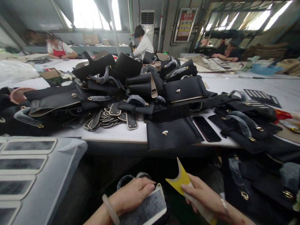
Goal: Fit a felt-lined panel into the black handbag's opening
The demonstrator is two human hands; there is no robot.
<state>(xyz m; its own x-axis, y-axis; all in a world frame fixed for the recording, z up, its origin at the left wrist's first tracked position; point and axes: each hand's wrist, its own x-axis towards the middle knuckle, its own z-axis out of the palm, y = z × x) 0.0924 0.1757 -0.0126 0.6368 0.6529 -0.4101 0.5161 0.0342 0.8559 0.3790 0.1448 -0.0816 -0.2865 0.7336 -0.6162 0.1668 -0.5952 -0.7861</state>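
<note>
My left hand (134, 194) lies over the upper edge of a dark rectangular bag panel (146, 208) with a pale border. Its fingers are closed round that edge, and their tips are partly hidden. In my right hand (202, 194) is a yellow strip (180, 181) with a curved notch cut in its end, pinched between thumb and fingers. The strip's paler lower part runs down under my palm. Between the notched end and the panel there is a small gap. Beneath the panel are dark things I cannot make out.
A heap of black handbags (140, 81) covers the white table (112, 132). Small pale-edged tags (132, 120) and a phone (207, 128) lie near its front edge. More bordered panels (22, 164) rest on a sheet at left. Black bags (245, 178) hang at right. Several people work behind.
</note>
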